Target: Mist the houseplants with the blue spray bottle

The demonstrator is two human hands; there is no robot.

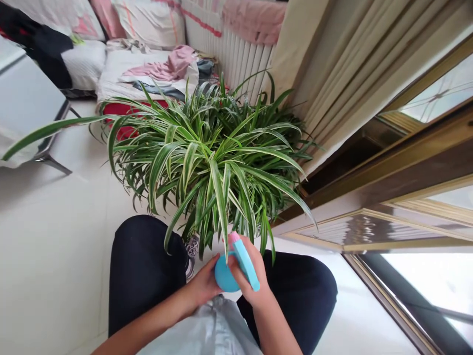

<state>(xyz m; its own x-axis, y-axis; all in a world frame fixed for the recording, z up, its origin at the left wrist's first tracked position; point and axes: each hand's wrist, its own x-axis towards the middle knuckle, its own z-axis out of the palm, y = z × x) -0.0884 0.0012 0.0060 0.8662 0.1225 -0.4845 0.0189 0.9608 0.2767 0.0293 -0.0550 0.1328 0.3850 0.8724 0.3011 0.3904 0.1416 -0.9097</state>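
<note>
Low in the head view, between my knees, is a blue spray bottle with a lighter blue trigger head and a pink nozzle. My right hand is wrapped round its head and trigger. Against the left side of the bottle's round body presses my left hand, its fingers partly hidden behind the bottle. Just beyond, a large spider plant spreads long green leaves with pale stripes. One leaf hangs down in front of the bottle. The plant's pot is hidden by the leaves.
A table with metal legs stands at the left. Behind the plant, a bed or sofa carries pink and white cloths. A radiator is at the back, a curtain and a gold-trimmed door at the right.
</note>
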